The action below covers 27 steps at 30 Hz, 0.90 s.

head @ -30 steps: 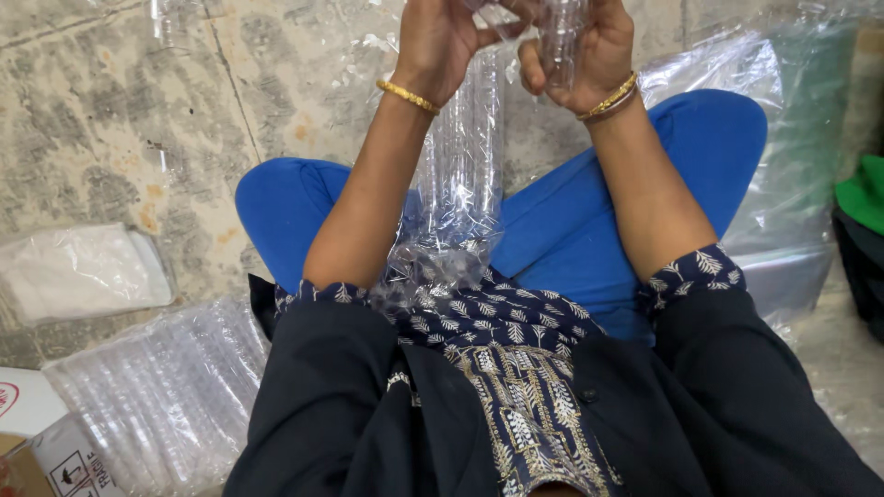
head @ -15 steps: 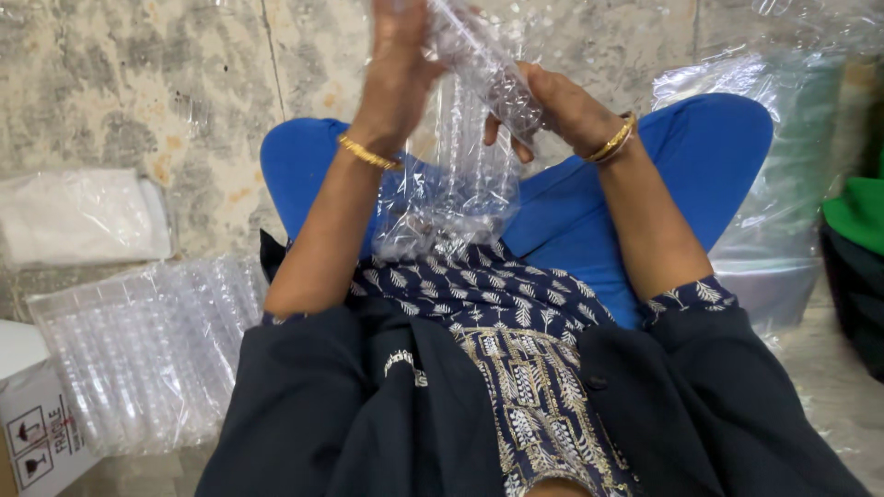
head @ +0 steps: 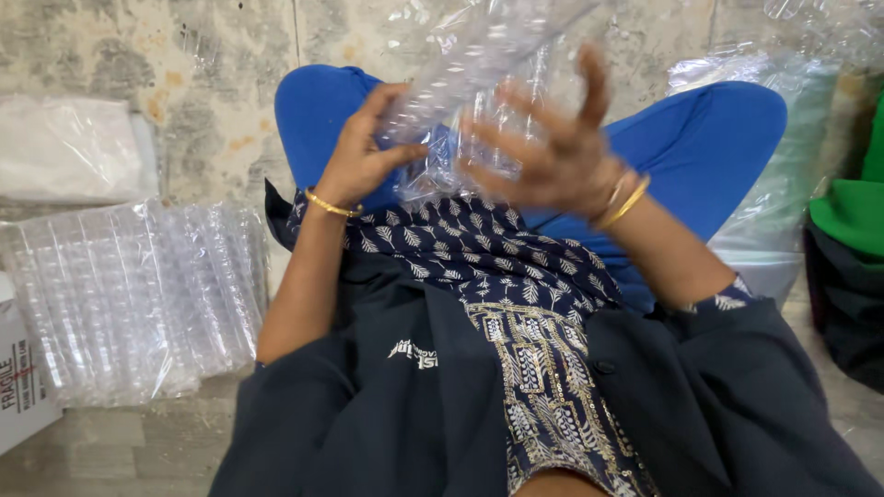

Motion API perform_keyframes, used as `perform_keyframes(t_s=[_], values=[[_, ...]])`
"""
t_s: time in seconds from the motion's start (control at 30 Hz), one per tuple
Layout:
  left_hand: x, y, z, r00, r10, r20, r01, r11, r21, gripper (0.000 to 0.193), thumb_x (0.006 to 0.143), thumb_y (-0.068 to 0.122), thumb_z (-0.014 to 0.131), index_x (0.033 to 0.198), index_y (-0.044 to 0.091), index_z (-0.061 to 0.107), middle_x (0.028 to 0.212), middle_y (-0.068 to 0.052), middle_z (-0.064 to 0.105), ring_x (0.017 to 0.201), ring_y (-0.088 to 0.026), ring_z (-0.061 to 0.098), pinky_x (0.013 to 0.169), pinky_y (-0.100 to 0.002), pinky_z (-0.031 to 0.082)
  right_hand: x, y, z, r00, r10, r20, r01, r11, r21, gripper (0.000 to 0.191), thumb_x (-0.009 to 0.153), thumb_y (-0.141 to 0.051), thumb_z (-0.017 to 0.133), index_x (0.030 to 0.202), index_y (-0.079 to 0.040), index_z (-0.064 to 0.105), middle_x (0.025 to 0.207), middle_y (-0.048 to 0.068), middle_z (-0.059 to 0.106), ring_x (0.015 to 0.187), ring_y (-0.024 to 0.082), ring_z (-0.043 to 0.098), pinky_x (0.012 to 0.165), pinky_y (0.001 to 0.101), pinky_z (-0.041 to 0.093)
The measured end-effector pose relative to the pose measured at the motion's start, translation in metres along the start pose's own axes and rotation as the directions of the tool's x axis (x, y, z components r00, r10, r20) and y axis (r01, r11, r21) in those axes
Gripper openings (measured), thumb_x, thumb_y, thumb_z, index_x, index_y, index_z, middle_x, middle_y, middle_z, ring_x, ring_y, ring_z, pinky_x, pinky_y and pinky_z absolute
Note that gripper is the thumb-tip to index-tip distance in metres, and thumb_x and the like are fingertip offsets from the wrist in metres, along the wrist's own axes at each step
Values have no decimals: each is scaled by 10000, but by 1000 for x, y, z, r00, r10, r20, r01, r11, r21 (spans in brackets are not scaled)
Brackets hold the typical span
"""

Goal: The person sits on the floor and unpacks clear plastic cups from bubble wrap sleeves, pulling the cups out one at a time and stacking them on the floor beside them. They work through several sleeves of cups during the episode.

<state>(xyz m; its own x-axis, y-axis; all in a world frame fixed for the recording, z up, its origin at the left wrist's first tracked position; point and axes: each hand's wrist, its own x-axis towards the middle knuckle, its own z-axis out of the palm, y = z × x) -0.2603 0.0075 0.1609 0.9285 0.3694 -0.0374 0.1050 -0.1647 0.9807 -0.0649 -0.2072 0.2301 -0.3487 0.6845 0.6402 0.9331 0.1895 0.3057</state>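
Left hand (head: 361,156) is up over the lap, thumb and fingers pinched on the lower edge of a clear plastic bag of small transparent containers (head: 479,64), which slants up toward the top of the frame above the blue-clad knees. Right hand (head: 552,152) sits just beside it, fingers fanned wide apart, palm turned toward the bag; it's blurred, so whether the fingertips actually touch the plastic is hard to call. A gold bangle (head: 331,206) rings the left wrist, and more gold bangles (head: 626,201) the right. Down on the stone floor (head: 110,451) to the person's left lies a flat pack of clear plastic containers (head: 138,294), with a white bag (head: 69,147) above it and the corner of a cardboard box (head: 23,387) at the frame edge. To the right, a large clear bag (head: 783,166) leans near something green (head: 852,207).
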Motion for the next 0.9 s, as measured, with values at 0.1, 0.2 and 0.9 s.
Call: perform_keyframes(t_s=[0.1, 0.2, 0.9], values=[[-23, -13, -11, 979, 76, -190, -94, 991, -90, 640, 823, -2, 871, 1371, 66, 547, 1229, 0, 609, 1182, -131, 571, 1048, -292, 484, -1, -49, 4, 978, -157, 134, 82, 892, 445, 162, 985, -246, 719, 1147, -255, 716, 1548, -2, 544, 1459, 241, 453, 1269, 587, 237], [-54, -19, -36, 977, -53, -208, 37, 996, -78, 607, 777, -51, 829, 1322, 68, 590, 1196, 1, 591, 1161, -139, 556, 1038, -283, 452, -7, -57, 36, 865, -144, 480, 3, 959, 283, 173, 835, -196, 680, 1002, -199, 723, 1512, 32, 566, 1320, 250, 536, 1028, 487, 486], [-48, -71, 43, 788, 215, -577, -142, 975, 169, 366, 977, 10, 759, 1277, 62, 555, 1202, -83, 625, 1059, -178, 622, 924, -338, 550, 66, -100, 63, 905, 129, 406, -411, 510, 756, 768, 781, 14, 641, 1508, -103, 422, 1513, 143, 459, 1114, 387, 685, 858, 422, 606]])
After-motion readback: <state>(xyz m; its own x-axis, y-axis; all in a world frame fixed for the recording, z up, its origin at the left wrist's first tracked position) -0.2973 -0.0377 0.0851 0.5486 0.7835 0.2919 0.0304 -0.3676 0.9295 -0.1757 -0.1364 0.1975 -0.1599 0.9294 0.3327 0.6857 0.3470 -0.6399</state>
